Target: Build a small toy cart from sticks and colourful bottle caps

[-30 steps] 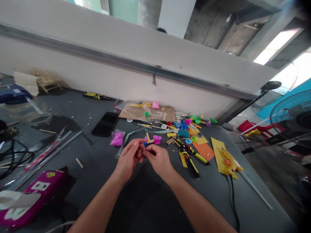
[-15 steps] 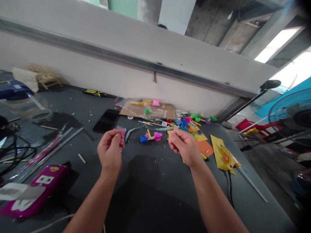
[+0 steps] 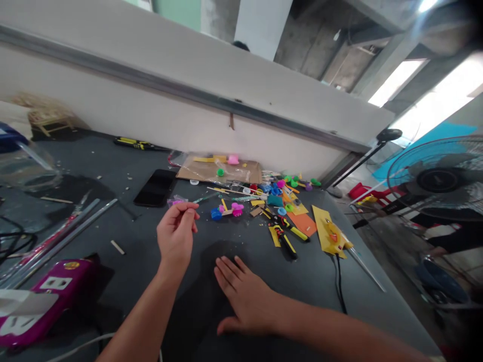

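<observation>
My left hand [image 3: 177, 234] is raised over the dark table [image 3: 211, 251], thumb and fingertips pinched together. Whatever they may hold is too small to make out. Just behind it lies a clear packet with something purple [image 3: 176, 200]. My right hand [image 3: 247, 299] rests palm down near the table's front, its fingers stretched out and nothing in it. Beyond the hands sits a small assembly with a blue piece [image 3: 216, 213], a pink piece [image 3: 237, 209] and little yellow sticks. Yellow-and-black pliers [image 3: 285, 242] lie to the right of it.
A black phone [image 3: 155, 188] lies left of a cardboard piece [image 3: 184, 172]. Colourful small parts [image 3: 279, 187] and an orange sheet [image 3: 303, 223] spread to the right. A yellow glue gun [image 3: 334, 239] lies near the right edge. Clear tubes [image 3: 68, 236] and a magenta packet [image 3: 56, 296] are at left.
My right hand has come down and toward me, from closed in the air to flat on the table, uncovering the pliers. My left hand stays pinched. The view has turned slightly right.
</observation>
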### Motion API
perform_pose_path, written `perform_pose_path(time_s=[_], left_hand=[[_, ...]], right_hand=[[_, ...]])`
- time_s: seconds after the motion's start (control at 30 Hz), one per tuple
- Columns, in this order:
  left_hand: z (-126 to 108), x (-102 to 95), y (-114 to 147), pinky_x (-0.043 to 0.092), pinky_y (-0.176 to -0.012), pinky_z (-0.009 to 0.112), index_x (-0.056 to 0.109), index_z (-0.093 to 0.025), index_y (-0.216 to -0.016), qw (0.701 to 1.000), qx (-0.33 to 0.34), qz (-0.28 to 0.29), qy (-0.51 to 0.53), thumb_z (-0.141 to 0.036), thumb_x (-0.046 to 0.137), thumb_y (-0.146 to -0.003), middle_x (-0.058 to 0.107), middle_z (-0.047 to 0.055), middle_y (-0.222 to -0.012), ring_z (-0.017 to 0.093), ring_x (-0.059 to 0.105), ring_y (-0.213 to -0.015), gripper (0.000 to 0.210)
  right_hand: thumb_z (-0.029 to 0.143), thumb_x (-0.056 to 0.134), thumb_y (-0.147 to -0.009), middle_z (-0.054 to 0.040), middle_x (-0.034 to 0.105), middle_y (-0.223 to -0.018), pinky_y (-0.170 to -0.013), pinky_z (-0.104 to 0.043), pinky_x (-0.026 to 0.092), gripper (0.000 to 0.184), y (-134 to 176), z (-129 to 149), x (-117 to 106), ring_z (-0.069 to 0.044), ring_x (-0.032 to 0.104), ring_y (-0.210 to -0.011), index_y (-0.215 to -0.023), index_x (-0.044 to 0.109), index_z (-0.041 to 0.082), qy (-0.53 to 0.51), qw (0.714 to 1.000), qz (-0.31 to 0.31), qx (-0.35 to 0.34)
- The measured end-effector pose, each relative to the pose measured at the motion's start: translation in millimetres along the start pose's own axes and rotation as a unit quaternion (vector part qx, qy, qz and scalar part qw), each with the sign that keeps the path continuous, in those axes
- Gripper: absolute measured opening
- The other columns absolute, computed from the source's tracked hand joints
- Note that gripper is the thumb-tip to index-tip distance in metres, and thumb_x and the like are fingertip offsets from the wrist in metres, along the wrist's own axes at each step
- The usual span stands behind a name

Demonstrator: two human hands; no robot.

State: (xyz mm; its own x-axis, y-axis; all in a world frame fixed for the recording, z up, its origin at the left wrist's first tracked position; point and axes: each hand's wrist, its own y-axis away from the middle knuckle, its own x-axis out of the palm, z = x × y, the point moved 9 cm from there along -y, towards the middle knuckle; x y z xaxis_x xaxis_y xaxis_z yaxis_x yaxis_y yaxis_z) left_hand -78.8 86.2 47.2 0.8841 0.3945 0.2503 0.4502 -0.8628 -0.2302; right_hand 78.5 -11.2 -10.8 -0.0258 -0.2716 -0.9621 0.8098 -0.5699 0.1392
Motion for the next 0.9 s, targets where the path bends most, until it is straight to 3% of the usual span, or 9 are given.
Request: perform_pose_path(time_s=[0.13, 0.23, 0.33, 0.43, 0.5, 0.63, 0.73, 0.9], left_hand=[[18, -2.7, -6, 0.035, -0.043, 0.019, 0.062, -0.018, -0.084, 0.999, -0.027, 0.008, -0.045, -0.025, 0.054, -0.077, 0.055, -0.002, -0.066, 0.007, 0.044, -0.046, 0.013], [39, -1.2, -11, 0.041, -0.049, 0.023, 0.061, -0.019, -0.091, 0.977, -0.055, 0.051, -0.197, -0.026, 0.050, -0.077, 0.059, 0.000, -0.068, 0.012, 0.052, -0.052, 0.019], [50, 14.3, -9, 0.046, -0.068, 0.032, 0.058, -0.019, -0.102, 0.907, 0.010, 0.142, -0.396, -0.023, 0.052, -0.077, 0.064, 0.005, -0.084, 0.019, 0.060, -0.074, 0.027], [57, 29.9, -1, 0.043, -0.084, 0.038, 0.055, -0.016, -0.108, 0.832, 0.083, 0.207, -0.508, -0.020, 0.055, -0.076, 0.062, 0.011, -0.098, 0.024, 0.057, -0.092, 0.032], [62, 33.6, 3, 0.042, -0.087, 0.038, 0.053, -0.016, -0.110, 0.807, 0.101, 0.224, -0.536, -0.020, 0.055, -0.077, 0.060, 0.012, -0.102, 0.025, 0.057, -0.095, 0.034], [64, 30.7, 2, 0.044, -0.087, 0.037, 0.050, -0.014, -0.114, 0.811, 0.107, 0.219, -0.532, -0.020, 0.052, -0.079, 0.058, 0.013, -0.105, 0.023, 0.058, -0.093, 0.036], [65, 28.3, 0, 0.045, -0.085, 0.037, 0.050, -0.013, -0.113, 0.816, 0.108, 0.211, -0.527, -0.021, 0.051, -0.079, 0.059, 0.014, -0.103, 0.024, 0.059, -0.092, 0.035], [65, 29.8, 0, 0.045, -0.084, 0.038, 0.052, -0.011, -0.112, 0.818, 0.110, 0.208, -0.525, -0.020, 0.050, -0.080, 0.060, 0.015, -0.100, 0.024, 0.060, -0.089, 0.034]], right_hand=[[0.063, 0.032, -0.084, -0.0221, 0.018, -0.146, -0.109, -0.055, 0.008, 0.083, -24, -37, -13, -0.031, 0.012, -0.137, -0.140, 0.021, 0.002, 0.011, 0.995, -0.039, 0.087], [0.053, 0.034, -0.089, -0.0158, 0.040, -0.138, -0.108, -0.053, 0.015, 0.062, -25, -63, -29, -0.028, 0.027, -0.133, -0.134, 0.037, 0.011, -0.007, 0.991, -0.094, 0.093], [0.037, 0.044, -0.089, -0.0101, 0.060, -0.116, -0.100, -0.043, 0.033, 0.036, -12, -89, -55, -0.023, 0.047, -0.116, -0.117, 0.054, 0.018, -0.042, 0.974, -0.194, 0.107], [0.025, 0.053, -0.083, -0.0081, 0.062, -0.099, -0.086, -0.036, 0.042, 0.023, -6, -129, -74, -0.021, 0.054, -0.096, -0.103, 0.059, 0.018, -0.084, 0.943, -0.272, 0.172], [0.022, 0.060, -0.075, -0.0068, 0.060, -0.095, -0.080, -0.034, 0.044, 0.028, -12, -157, -74, -0.019, 0.056, -0.086, -0.103, 0.057, 0.017, -0.112, 0.926, -0.284, 0.223], [0.027, 0.070, -0.067, -0.0055, 0.057, -0.095, -0.074, -0.030, 0.043, 0.050, -38, -185, -60, -0.017, 0.055, -0.081, -0.112, 0.053, 0.017, -0.142, 0.923, -0.247, 0.260], [0.033, 0.068, -0.071, -0.0035, 0.058, -0.090, -0.074, -0.029, 0.041, 0.038, -53, -183, -59, -0.017, 0.054, -0.083, -0.105, 0.058, 0.020, -0.112, 0.932, -0.244, 0.241], [0.034, 0.068, -0.072, -0.0041, 0.060, -0.088, -0.071, -0.028, 0.040, 0.033, -62, -189, -61, -0.018, 0.055, -0.080, -0.100, 0.061, 0.019, -0.085, 0.919, -0.254, 0.290]])
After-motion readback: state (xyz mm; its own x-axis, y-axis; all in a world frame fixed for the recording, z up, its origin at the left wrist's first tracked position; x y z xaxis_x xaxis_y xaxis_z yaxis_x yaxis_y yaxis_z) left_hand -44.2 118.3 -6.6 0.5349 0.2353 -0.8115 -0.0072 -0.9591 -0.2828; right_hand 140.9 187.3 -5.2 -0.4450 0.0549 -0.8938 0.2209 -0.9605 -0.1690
